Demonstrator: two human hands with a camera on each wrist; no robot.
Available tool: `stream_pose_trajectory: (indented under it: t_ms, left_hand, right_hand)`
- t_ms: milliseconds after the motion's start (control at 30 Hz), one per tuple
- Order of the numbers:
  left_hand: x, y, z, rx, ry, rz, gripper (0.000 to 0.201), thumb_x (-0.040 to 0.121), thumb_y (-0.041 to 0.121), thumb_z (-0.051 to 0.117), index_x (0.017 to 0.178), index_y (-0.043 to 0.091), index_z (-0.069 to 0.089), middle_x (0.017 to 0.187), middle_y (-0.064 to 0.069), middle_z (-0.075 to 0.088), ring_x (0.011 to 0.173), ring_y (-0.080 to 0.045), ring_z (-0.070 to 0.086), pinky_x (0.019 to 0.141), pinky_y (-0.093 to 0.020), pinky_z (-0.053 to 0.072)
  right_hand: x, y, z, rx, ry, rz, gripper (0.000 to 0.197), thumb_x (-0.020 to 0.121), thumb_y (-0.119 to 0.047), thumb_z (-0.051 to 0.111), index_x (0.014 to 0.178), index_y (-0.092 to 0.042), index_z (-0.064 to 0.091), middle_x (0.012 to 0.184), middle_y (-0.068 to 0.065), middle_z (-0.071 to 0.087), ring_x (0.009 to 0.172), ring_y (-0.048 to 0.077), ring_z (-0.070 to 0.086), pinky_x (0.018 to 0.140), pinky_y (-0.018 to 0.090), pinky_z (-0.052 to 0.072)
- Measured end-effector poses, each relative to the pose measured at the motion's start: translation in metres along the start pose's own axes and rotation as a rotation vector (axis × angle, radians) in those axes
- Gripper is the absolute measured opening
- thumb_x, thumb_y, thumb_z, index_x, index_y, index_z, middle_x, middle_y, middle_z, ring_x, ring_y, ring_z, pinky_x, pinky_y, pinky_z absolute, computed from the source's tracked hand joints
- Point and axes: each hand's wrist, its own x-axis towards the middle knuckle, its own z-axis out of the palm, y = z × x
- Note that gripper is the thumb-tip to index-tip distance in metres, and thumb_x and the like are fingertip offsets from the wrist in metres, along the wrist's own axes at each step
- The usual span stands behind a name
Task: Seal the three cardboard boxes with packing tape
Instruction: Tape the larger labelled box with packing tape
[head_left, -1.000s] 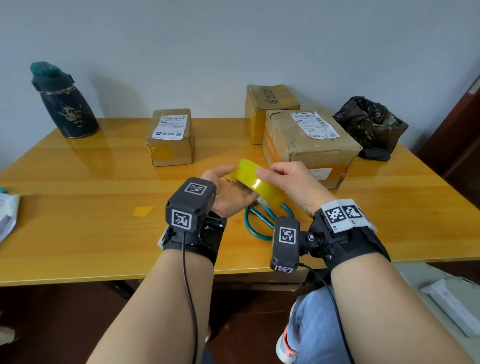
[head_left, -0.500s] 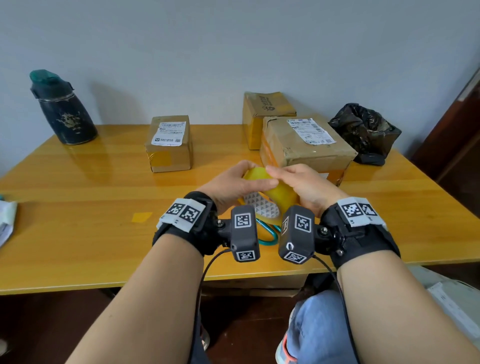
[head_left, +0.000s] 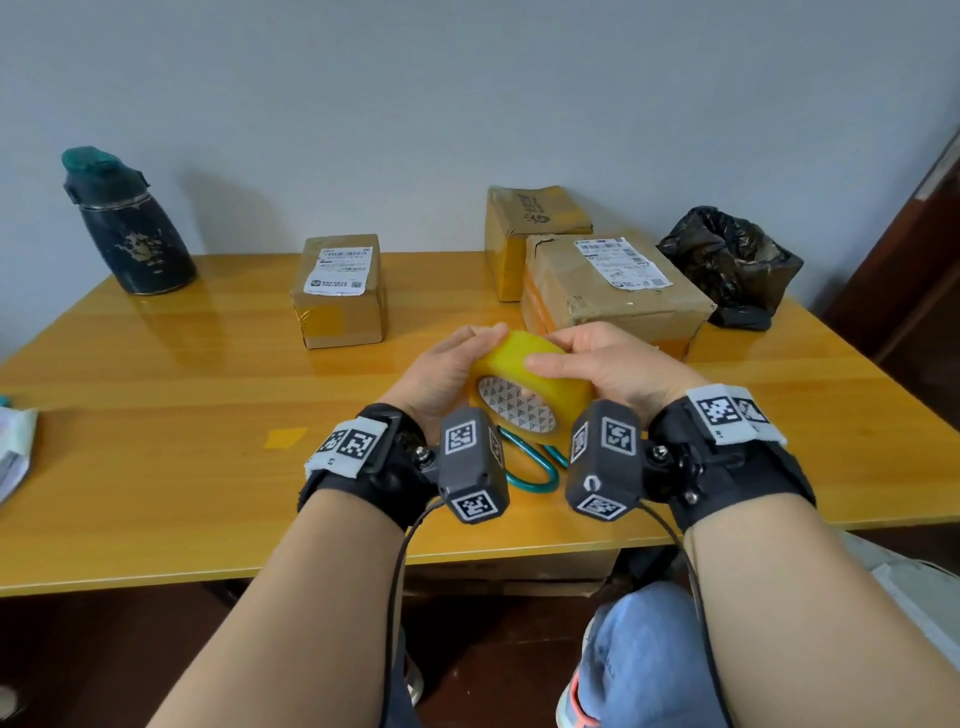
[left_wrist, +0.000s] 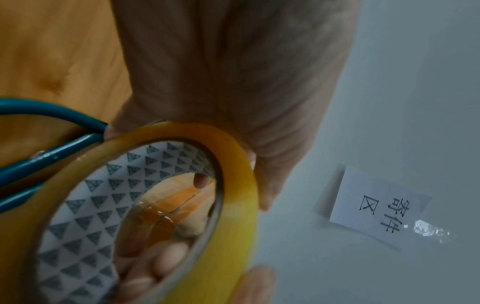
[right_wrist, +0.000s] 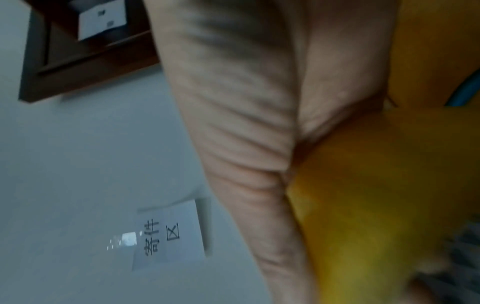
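Tape roll (head_left: 530, 395) raised, seemingly in both hands.

Left hand (head_left: 447, 374) and right hand (head_left: 602, 364) raised together, fingers apparently curled, forearms converging.

The table (head_left: 156, 415) is glossy varnished wood, the boxes (head_left: 340, 291) matt brown cardboard (paper labels on top), the tape roll (head_left: 540, 395) shiny yellow plastic.

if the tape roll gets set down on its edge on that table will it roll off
Probably it would roll: the tape roll is a round ring, and the table looks smooth and glossy. Laid flat it should stay put. It likely feels stiff, since both hands' grip leaves it round.
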Motion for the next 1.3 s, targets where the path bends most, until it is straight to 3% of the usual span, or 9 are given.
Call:
stream_pose_trajectory:
  t_ms: [167,333,500,667,833,967,1033,1200,1300]
  left_hand:
    - [0.001,0.002,0.009,-0.009,0.07,0.003,0.036,0.1,0.039,0.043,0.114,0.007,0.053,0.088,-0.006,0.066,0.073,-0.015,0.067,0.05,-0.023,0.054]
    - [-0.004,-0.002,0.016,-0.051,-0.025,0.01,0.035,0.095,0.047,0.047,0.105,0.018,0.065,0.083,0.004,0.076,0.08,-0.01,0.072,0.061,-0.021,0.056]
    - [-0.009,0.005,0.022,-0.186,0.035,-0.045,0.035,0.098,0.047,0.042,0.091,0.02,0.063,0.066,0.002,0.073,0.069,-0.015,0.071,0.082,-0.041,0.054]
    - [-0.003,0.002,0.01,-0.451,-0.019,-0.24,0.075,0.09,0.065,0.039,0.054,0.01,0.076,0.067,-0.017,0.071,0.095,-0.038,0.057,0.11,-0.058,0.029]
    - [0.008,-0.003,0.006,-0.439,0.077,-0.258,0.059,0.08,0.072,0.053,0.089,0.017,0.07,0.1,-0.024,0.067,0.106,-0.048,0.059,0.101,-0.065,0.037]
    - [0.006,-0.002,0.01,-0.277,0.049,-0.155,0.044,0.087,0.056,0.056,0.074,0.019,0.076,0.07,-0.008,0.073,0.092,-0.037,0.062,0.098,-0.062,0.043]
    - [0.004,-0.003,0.013,-0.256,0.068,-0.135,0.033,0.084,0.051,0.063,0.086,0.02,0.074,0.087,-0.012,0.073,0.097,-0.037,0.062,0.097,-0.061,0.045]
    - [0.002,-0.002,0.009,-0.368,0.055,-0.24,0.048,0.086,0.06,0.054,0.092,0.016,0.07,0.103,-0.023,0.066,0.105,-0.043,0.059,0.1,-0.064,0.039]
    - [-0.002,-0.003,0.008,-0.467,-0.052,-0.319,0.073,0.089,0.063,0.045,0.061,0.003,0.077,0.075,-0.025,0.07,0.1,-0.043,0.055,0.109,-0.059,0.03]
  right_hand:
    - [0.01,0.005,0.014,-0.008,0.247,-0.053,0.051,0.065,-0.044,0.077,0.097,-0.006,0.07,0.085,0.012,0.074,0.076,0.024,0.071,0.072,0.035,0.058]
    - [0.018,0.003,0.02,-0.001,0.382,-0.107,0.027,0.086,-0.041,0.066,0.084,-0.015,0.07,0.079,0.005,0.075,0.078,0.022,0.072,0.078,0.037,0.058]
    - [0.011,0.001,0.019,0.231,0.153,-0.071,0.022,0.093,-0.024,0.059,0.106,-0.007,0.065,0.101,0.016,0.071,0.09,0.028,0.07,0.077,0.042,0.059]
    - [0.002,0.003,0.014,0.239,-0.047,-0.118,0.034,0.08,-0.011,0.062,0.114,-0.008,0.06,0.098,0.014,0.07,0.088,0.024,0.069,0.071,0.038,0.059]
    - [0.006,0.009,0.015,0.189,0.085,-0.135,0.04,0.074,-0.028,0.07,0.107,-0.006,0.065,0.09,0.018,0.07,0.085,0.03,0.067,0.085,0.05,0.055]
    - [0.008,0.011,0.024,0.143,0.235,-0.168,0.038,0.085,-0.038,0.067,0.105,-0.006,0.068,0.089,0.025,0.069,0.078,0.03,0.066,0.087,0.055,0.053]
    - [0.008,0.011,0.025,0.093,0.283,-0.179,0.041,0.087,-0.043,0.063,0.103,-0.005,0.068,0.081,0.023,0.068,0.072,0.027,0.065,0.082,0.052,0.054]
    - [0.003,0.014,0.014,0.232,0.05,-0.138,0.035,0.081,-0.023,0.068,0.112,-0.007,0.063,0.107,0.024,0.068,0.101,0.038,0.064,0.092,0.053,0.051]
    - [0.002,0.018,0.006,0.175,-0.066,-0.142,0.043,0.081,-0.012,0.066,0.122,-0.008,0.057,0.12,0.021,0.064,0.113,0.035,0.061,0.097,0.046,0.05]
